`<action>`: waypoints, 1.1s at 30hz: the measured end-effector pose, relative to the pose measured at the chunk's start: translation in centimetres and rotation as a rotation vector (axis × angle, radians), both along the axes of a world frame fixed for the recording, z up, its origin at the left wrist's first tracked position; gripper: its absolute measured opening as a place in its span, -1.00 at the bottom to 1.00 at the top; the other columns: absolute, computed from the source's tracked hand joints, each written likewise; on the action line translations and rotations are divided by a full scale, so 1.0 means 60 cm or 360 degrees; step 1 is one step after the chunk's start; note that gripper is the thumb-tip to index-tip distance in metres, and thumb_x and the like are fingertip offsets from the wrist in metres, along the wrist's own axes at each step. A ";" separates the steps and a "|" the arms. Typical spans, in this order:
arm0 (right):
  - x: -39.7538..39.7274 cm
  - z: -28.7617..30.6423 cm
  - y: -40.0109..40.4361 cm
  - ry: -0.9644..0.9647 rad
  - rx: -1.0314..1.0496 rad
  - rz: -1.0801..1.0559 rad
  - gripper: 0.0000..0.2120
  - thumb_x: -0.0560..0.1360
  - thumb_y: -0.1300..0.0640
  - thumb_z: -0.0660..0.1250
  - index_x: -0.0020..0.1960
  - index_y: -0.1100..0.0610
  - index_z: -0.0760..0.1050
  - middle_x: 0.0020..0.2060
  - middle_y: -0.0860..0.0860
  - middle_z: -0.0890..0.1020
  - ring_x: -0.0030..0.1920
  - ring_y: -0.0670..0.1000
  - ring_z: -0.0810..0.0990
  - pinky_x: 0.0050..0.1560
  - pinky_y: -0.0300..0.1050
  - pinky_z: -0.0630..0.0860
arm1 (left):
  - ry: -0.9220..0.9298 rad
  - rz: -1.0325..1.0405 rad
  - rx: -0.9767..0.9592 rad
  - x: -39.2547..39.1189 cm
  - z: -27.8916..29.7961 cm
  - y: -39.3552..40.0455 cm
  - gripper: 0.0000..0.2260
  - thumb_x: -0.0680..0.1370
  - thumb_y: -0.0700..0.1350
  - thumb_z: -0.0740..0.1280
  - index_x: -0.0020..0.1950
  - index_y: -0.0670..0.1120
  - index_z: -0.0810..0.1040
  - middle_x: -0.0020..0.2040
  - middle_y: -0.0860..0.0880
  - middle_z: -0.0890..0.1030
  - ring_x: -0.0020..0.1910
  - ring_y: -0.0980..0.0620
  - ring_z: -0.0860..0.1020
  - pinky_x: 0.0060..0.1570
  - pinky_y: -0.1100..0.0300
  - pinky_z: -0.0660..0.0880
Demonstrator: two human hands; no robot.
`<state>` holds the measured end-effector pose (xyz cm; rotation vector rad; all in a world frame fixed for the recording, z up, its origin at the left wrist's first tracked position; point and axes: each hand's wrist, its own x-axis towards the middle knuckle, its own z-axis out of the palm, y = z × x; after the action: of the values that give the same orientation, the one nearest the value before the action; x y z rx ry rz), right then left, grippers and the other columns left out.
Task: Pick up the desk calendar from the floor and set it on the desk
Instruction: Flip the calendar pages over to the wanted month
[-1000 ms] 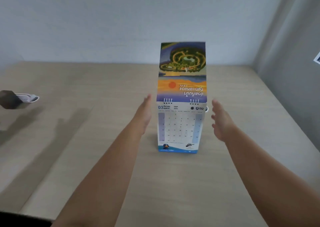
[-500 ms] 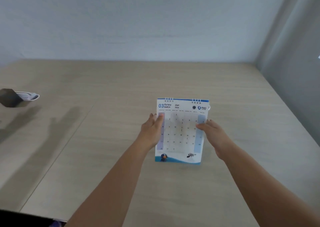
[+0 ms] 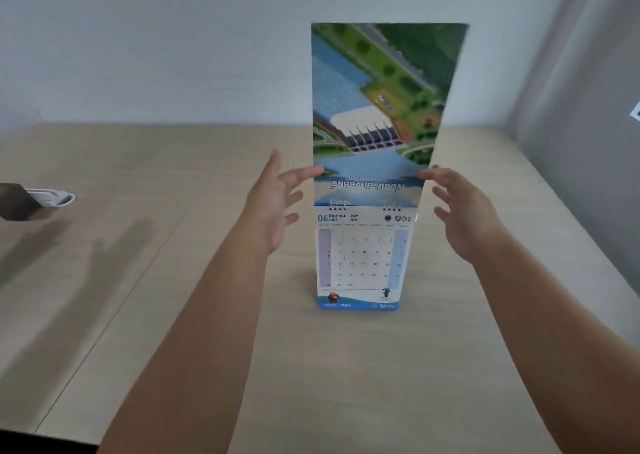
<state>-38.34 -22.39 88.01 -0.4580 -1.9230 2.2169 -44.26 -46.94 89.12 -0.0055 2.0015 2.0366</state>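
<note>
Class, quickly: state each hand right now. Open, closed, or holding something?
Left hand: open, fingers spread, fingertips at the raised page of the desk calendar.
Right hand: open, fingertips at the page's other edge.

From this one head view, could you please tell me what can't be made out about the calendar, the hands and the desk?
- Calendar back and stand: hidden behind its own front page.
- Date numbers: too small and soft to read reliably.
- Lifted page: motion-blurred; its upside-down caption is unreadable.
- Left hand and right hand: open beside the page; fingertip contact with it is unclear.
- Dark object on the desk: cut off by the left edge.
</note>
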 end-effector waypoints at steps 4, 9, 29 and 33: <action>-0.037 -0.021 -0.009 0.0009 0.0162 0.0031 -0.86 0.45 0.11 0.29 0.01 -0.02 0.48 -0.08 -0.12 0.55 0.02 -0.03 0.47 0.06 -0.09 0.31 | 0.0133 -0.0004 -0.0204 -0.001 -0.016 0.037 -0.65 0.65 0.18 0.05 0.14 0.14 0.59 0.26 0.12 0.54 0.26 0.04 0.42 0.24 0.05 0.23; -0.031 -0.081 -0.012 -0.0396 0.0245 0.0078 -0.65 0.50 0.04 0.26 0.28 0.00 0.42 0.16 -0.01 0.56 0.25 0.07 0.44 0.31 0.03 0.30 | 0.0075 -0.0002 -0.0505 -0.002 -0.099 0.039 -0.75 0.67 0.04 0.09 0.20 0.01 0.49 0.18 0.02 0.52 0.11 0.01 0.45 0.14 0.11 0.31; -0.158 -0.049 0.013 -0.0488 0.0265 -0.0259 -0.68 0.38 -0.16 0.32 -0.14 0.10 0.51 -0.06 0.10 0.71 0.02 0.17 0.68 0.13 0.08 0.57 | -0.0277 0.0307 -0.0327 -0.139 -0.063 0.086 -0.64 0.45 0.18 0.34 0.02 -0.09 0.64 -0.04 -0.06 0.74 -0.08 -0.07 0.66 0.02 0.12 0.55; -0.179 -0.039 0.023 -0.0391 0.0304 -0.0367 -0.67 0.41 -0.17 0.26 -0.16 0.11 0.43 -0.23 0.05 0.59 -0.30 0.07 0.51 -0.22 -0.08 0.40 | -0.0254 0.0254 -0.0354 -0.174 -0.051 0.106 -0.62 0.37 0.19 0.34 0.01 -0.05 0.64 0.02 -0.04 0.74 -0.07 -0.05 0.62 0.00 0.11 0.56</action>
<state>-49.07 -21.00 85.68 -0.9061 -2.0528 1.8867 -54.73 -40.59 86.04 -0.3721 2.1724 1.8251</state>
